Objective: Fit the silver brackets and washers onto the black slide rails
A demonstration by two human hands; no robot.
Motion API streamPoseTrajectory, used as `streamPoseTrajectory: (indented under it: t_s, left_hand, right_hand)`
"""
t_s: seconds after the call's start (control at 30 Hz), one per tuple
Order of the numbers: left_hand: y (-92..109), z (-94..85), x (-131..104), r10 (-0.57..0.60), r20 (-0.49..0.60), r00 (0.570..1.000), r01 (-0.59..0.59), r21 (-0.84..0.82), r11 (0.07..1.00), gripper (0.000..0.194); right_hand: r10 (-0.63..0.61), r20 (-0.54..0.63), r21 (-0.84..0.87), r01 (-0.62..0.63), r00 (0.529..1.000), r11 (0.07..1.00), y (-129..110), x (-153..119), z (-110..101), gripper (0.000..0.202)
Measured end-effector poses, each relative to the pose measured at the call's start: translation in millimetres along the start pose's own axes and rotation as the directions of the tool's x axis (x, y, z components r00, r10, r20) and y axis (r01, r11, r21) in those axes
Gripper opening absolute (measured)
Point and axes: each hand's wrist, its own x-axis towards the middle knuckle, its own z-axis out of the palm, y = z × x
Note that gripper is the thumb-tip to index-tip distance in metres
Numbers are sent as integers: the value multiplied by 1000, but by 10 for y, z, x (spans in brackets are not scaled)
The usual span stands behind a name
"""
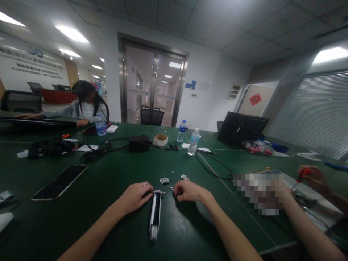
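On the green table, a long white and dark channel-shaped part lies lengthwise. My left hand rests by its upper left end, fingers curled together at the edge; what they grip, if anything, is hidden. A small metal pin sticks out from the part's upper right. Right of it, my right hand is closed in a pinch near tiny rings; anything between its fingertips is too small to name. Two small metal brackets lie just beyond the hands.
A phone lies at the left. Bottles, a black box, an open small box and cables stand farther back. At the right, another person's hand holds a red screwdriver. A person sits across, left.
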Motion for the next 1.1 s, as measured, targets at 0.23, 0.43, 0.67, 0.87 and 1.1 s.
streamPoseTrajectory:
  t_s: [0.23, 0.43, 0.67, 0.87, 1.1]
  left_hand:
    - [-49, 17, 21, 7, 9, 1000, -7, -5, 1000, 25]
    - [-42, 4, 30, 13, 14, 1000, -13, -15, 1000, 26]
    - [-37, 5, 24, 34, 5, 999, -34, -8, 999, 25]
    - [-65, 33, 26, 21, 6, 1000, -21, -4, 1000, 23]
    - [-36, 20, 27, 28, -7, 1000, -28, 6, 1000, 22]
  right_hand:
    - [69, 4, -32, -69, 998, 997, -92, -37, -32, 22]
    - [38, -14, -75, -39, 999, 996, -180, -44, -36, 17]
    - [-15, -14, -72, 14, 1000, 997, -263, -40, -7, 14]
    - [-49, -10, -68, 48, 999, 997, -274, -32, 14, 14]
    - [-69, -17, -81, 68, 997, 994, -288, -24, 33, 11]
